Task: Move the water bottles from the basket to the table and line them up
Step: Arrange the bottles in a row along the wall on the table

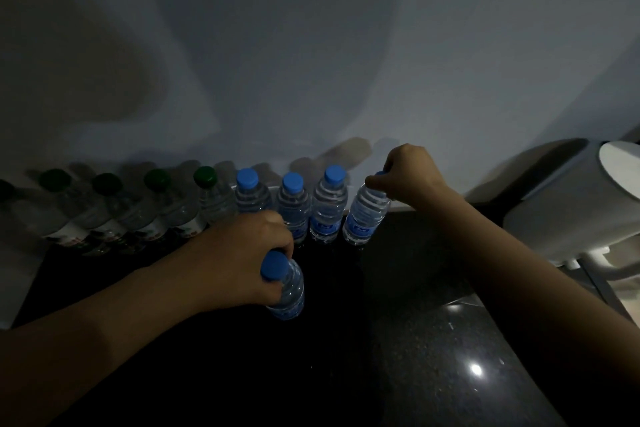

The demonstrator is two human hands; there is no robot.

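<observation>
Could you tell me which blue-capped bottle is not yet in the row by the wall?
The bottle gripped by the left hand: it is well in front of the row, where the other four stand.

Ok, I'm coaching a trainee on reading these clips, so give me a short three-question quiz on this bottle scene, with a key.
1. True or false: the front bottle, held in the left hand, has a green cap.
2. Multiple choice: the right hand grips the end bottle at its A) cap, B) label, C) base.
3. Fill in: in the back row, the green-capped bottles stand to the ___ of the blue-capped bottles.

Key: 1 false, the cap is blue; 2 A; 3 left.
</observation>
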